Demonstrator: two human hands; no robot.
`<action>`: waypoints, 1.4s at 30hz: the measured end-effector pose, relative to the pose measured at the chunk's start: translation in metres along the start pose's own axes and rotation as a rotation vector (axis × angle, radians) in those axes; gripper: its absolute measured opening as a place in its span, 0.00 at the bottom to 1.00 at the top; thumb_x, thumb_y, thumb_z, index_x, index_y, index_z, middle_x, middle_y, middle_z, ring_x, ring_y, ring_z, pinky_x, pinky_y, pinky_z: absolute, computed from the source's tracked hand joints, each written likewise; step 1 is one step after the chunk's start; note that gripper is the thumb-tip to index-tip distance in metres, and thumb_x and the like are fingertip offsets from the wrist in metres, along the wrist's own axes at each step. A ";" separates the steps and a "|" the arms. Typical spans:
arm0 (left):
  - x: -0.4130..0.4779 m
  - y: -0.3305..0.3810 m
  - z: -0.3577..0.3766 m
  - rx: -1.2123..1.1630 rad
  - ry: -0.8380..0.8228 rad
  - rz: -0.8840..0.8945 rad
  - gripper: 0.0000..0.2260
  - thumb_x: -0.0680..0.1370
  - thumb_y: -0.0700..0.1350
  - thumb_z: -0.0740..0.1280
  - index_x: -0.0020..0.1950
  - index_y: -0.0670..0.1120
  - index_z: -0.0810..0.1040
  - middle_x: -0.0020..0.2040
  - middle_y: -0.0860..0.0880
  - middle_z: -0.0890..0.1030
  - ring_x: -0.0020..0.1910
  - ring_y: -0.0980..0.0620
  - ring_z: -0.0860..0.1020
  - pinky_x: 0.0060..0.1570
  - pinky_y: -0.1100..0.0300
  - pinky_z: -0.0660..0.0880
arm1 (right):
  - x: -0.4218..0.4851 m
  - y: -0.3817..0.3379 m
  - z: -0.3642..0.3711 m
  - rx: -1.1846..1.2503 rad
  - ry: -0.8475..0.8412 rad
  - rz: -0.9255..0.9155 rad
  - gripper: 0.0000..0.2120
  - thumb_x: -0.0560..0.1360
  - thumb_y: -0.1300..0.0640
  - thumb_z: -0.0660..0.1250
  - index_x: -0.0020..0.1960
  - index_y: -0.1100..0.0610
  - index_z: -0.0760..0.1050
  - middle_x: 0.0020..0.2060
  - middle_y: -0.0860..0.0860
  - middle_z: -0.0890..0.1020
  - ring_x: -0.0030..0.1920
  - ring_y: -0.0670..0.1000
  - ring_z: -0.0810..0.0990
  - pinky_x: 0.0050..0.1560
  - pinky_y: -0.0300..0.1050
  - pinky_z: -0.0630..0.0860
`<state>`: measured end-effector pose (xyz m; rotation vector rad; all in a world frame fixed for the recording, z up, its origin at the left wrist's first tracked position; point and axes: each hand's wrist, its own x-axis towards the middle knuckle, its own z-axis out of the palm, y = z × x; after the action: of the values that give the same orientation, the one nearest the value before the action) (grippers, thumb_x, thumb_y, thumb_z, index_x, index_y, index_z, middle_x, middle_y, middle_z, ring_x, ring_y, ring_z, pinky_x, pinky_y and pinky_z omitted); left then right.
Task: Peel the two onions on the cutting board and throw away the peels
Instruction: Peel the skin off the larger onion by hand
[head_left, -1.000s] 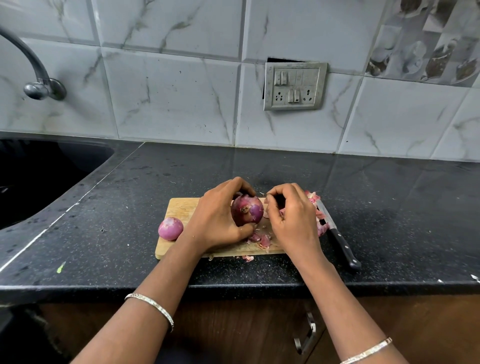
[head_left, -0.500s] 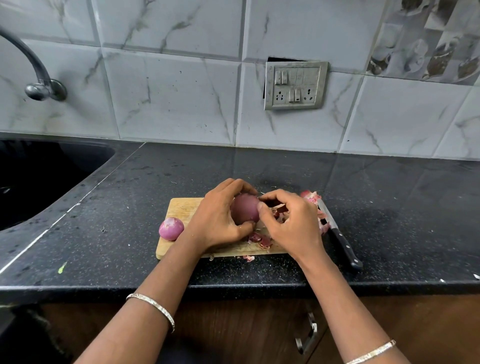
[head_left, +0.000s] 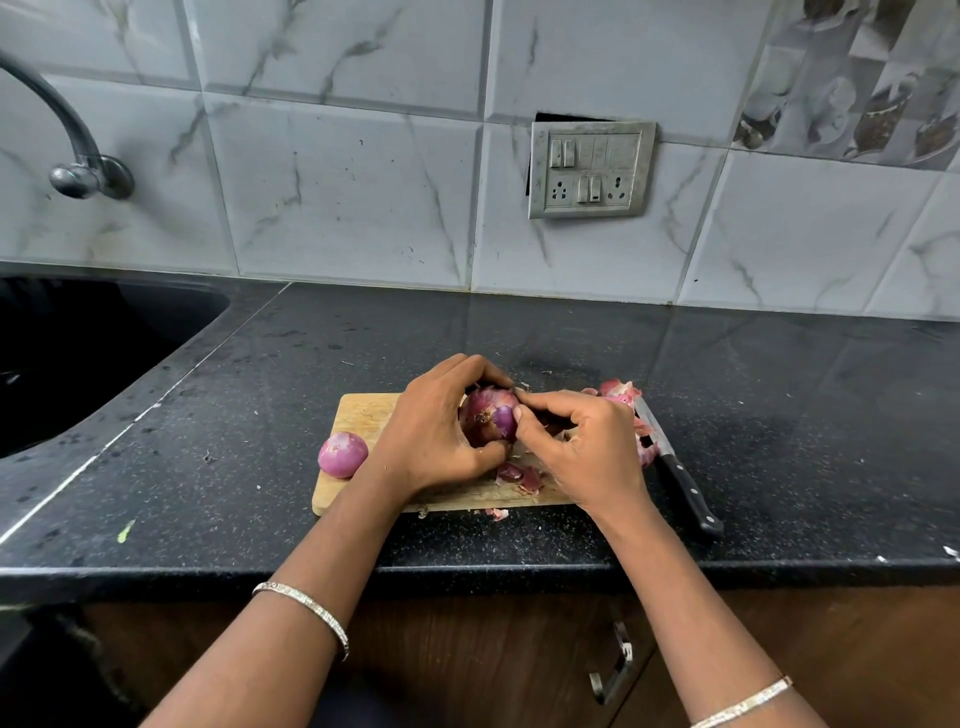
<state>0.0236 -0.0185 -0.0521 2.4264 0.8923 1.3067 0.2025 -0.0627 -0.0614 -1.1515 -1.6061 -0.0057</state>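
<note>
My left hand (head_left: 434, 434) grips a red onion (head_left: 488, 415) just above the wooden cutting board (head_left: 363, 415), its root end turned toward me. My right hand (head_left: 582, 447) pinches the onion's skin at its upper right side with thumb and forefinger. A second, smaller pink onion (head_left: 343, 453) lies at the board's left edge, apart from both hands. Loose peels (head_left: 519, 475) lie on the board under my hands, and more peels (head_left: 621, 392) are heaped at its right end.
A black-handled knife (head_left: 680, 478) lies on the dark counter right of the board, blade toward the wall. A black sink (head_left: 78, 353) and tap (head_left: 78, 156) are at the left. A peel scrap (head_left: 497, 513) sits near the counter's front edge.
The onion has turned in my left hand, so its root end now faces me. My right hand's fingers have closed in on the skin at its top right.
</note>
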 end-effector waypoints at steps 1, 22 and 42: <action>0.000 0.000 0.000 -0.004 0.001 -0.001 0.22 0.62 0.49 0.73 0.55 0.50 0.79 0.50 0.56 0.81 0.51 0.57 0.80 0.49 0.52 0.79 | 0.000 0.000 0.000 -0.017 0.004 -0.011 0.10 0.72 0.57 0.72 0.50 0.58 0.87 0.43 0.48 0.88 0.43 0.39 0.84 0.43 0.31 0.78; 0.000 0.002 -0.002 0.000 -0.032 0.005 0.23 0.63 0.52 0.70 0.57 0.49 0.78 0.52 0.56 0.81 0.52 0.58 0.79 0.49 0.60 0.77 | 0.001 -0.006 -0.005 0.010 -0.012 0.005 0.05 0.73 0.53 0.73 0.44 0.55 0.83 0.37 0.44 0.84 0.39 0.43 0.83 0.39 0.35 0.77; -0.002 0.002 -0.003 -0.014 -0.047 0.004 0.21 0.64 0.48 0.72 0.57 0.52 0.78 0.52 0.57 0.81 0.53 0.57 0.79 0.48 0.56 0.78 | 0.002 0.002 -0.007 -0.237 0.139 0.172 0.05 0.78 0.62 0.69 0.51 0.53 0.80 0.40 0.44 0.82 0.42 0.45 0.79 0.41 0.31 0.68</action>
<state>0.0214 -0.0219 -0.0512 2.4386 0.8639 1.2470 0.2093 -0.0636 -0.0584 -1.4381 -1.4059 -0.1649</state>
